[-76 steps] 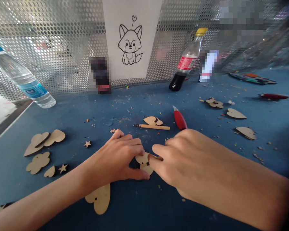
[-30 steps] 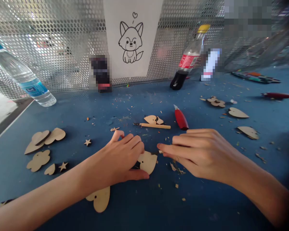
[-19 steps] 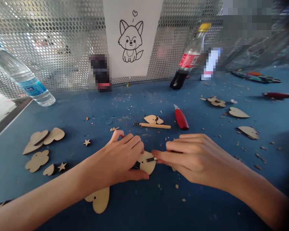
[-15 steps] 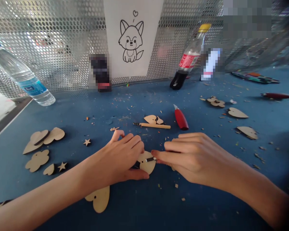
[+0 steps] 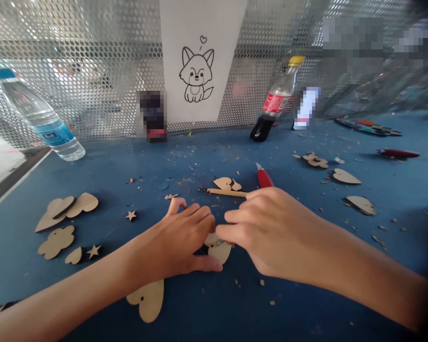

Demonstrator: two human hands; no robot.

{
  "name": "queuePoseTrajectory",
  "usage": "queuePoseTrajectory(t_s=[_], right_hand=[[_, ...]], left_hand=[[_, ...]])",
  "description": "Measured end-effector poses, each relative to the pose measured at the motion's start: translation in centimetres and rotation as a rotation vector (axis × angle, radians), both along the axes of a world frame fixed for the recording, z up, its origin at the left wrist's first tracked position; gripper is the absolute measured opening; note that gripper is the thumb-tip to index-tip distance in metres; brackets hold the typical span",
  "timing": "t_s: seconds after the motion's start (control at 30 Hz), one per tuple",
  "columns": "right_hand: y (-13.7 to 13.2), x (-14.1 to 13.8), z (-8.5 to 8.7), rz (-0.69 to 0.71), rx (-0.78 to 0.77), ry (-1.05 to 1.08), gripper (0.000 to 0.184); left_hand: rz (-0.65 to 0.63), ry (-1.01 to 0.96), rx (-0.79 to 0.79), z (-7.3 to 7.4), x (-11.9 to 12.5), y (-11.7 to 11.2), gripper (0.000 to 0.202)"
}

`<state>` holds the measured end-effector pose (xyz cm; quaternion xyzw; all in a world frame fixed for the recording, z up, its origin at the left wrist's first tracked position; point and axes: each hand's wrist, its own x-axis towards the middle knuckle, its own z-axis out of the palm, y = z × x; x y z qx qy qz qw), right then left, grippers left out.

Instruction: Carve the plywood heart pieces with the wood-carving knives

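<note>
My left hand (image 5: pixel 190 232) lies over a thin wooden piece (image 5: pixel 221 255), closed on its left side with the thumb along the near edge. The piece has a rounded edge, and the rest of it is hidden under my fingers. Curled in a grip, my right hand (image 5: pixel 258 228) holds a small carving tool whose flat metal tip (image 5: pixel 219 242) touches the piece's upper face. Its handle is hidden inside my palm. Just beyond my right hand lie a wooden-handled carving tool (image 5: pixel 224 192) and a red-handled knife (image 5: pixel 264 177).
Wooden hearts (image 5: pixel 82 205), a flower shape (image 5: pixel 57 241) and stars (image 5: pixel 93 251) lie left; a larger wooden heart (image 5: pixel 150 301) is near my left forearm. A water bottle (image 5: pixel 53 128), a cola bottle (image 5: pixel 275 104) and a fox drawing (image 5: pixel 197 76) stand at the mesh. Wood chips are scattered about.
My right hand has moved slightly left and turned over the wooden piece, covering most of the tool's tip. My left hand keeps its hold. The whole view has shifted a little.
</note>
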<state>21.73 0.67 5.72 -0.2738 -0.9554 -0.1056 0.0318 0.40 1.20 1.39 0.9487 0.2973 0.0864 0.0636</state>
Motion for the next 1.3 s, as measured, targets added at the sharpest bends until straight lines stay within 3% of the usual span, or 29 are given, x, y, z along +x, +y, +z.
queuePoseTrajectory(t_s=[0.2, 0.37, 0.7, 0.87, 1.0, 1.17, 1.3], right_hand=[[-0.4, 2.4, -3.7, -0.054, -0.091, 0.333, 0.025], [-0.2, 3.3, -5.6, -0.023, -0.17, 0.416, 0.029], [0.2, 3.6, -4.8, -0.053, -0.294, 0.368, 0.022], [0.6, 5.1, -3.8, -0.019, -0.12, 0.432, 0.019], [1.1, 6.0, -3.5, -0.127, -0.053, 0.517, 0.01], [1.3, 5.5, -4.4, -0.314, -0.33, 0.768, 0.017], [1.1, 5.6, -4.0, -0.292, -0.535, 1.156, 0.005]], left_hand=[[0.017, -0.002, -0.092, 0.2, 0.2, 0.2, 0.048], [0.034, -0.021, -0.093, 0.0, 0.2, 0.3, 0.053], [0.021, -0.029, -0.068, 0.6, -0.1, -0.2, 0.051], [-0.028, -0.042, -0.07, 1.3, 0.1, -0.3, 0.039], [-0.038, -0.022, -0.071, 1.5, 0.3, -0.3, 0.033], [-0.068, -0.01, -0.072, 1.1, 0.0, -0.2, 0.021], [-0.08, -0.005, -0.058, 1.0, -0.2, -0.1, 0.019]])
